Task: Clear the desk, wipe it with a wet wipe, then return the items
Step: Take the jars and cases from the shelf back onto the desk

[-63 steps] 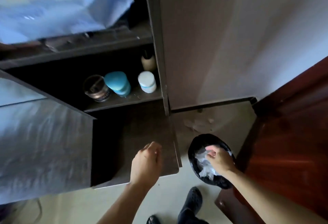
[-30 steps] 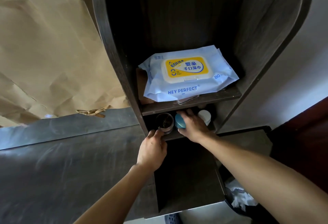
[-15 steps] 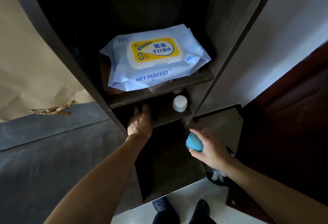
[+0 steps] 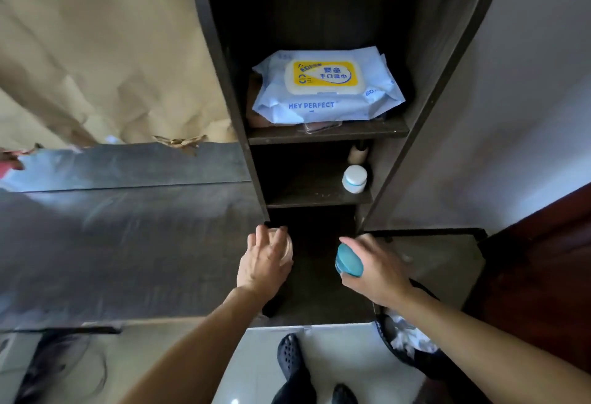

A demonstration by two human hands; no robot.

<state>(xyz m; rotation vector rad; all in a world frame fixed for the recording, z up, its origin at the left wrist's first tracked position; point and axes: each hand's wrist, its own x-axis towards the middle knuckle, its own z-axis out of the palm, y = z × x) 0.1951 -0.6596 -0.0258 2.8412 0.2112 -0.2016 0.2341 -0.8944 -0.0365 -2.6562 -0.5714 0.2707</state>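
My left hand (image 4: 263, 261) grips a clear glass jar (image 4: 285, 248) from above, just in front of the lower shelf and at the right end of the dark desk top (image 4: 128, 243). My right hand (image 4: 375, 271) holds a teal round container (image 4: 348, 259), lifted clear of the shelf unit. On the lower shelf (image 4: 316, 200) stand a white jar (image 4: 354, 178) and, behind it, a small beige bottle (image 4: 358, 152). A blue pack of wet wipes (image 4: 324, 87) with a yellow lid lies on the upper shelf.
A black bin (image 4: 412, 349) with crumpled white wipes stands on the floor at lower right. Brown paper (image 4: 96, 51) covers the wall behind the desk. A dark red door (image 4: 543, 275) is at the right. My dark shoes (image 4: 289, 355) are on the pale floor.
My right hand took the teal container off the lower shelf. My left hand has now pulled the glass jar out of the shelf towards the desk. Earlier, my right hand was at the bin.
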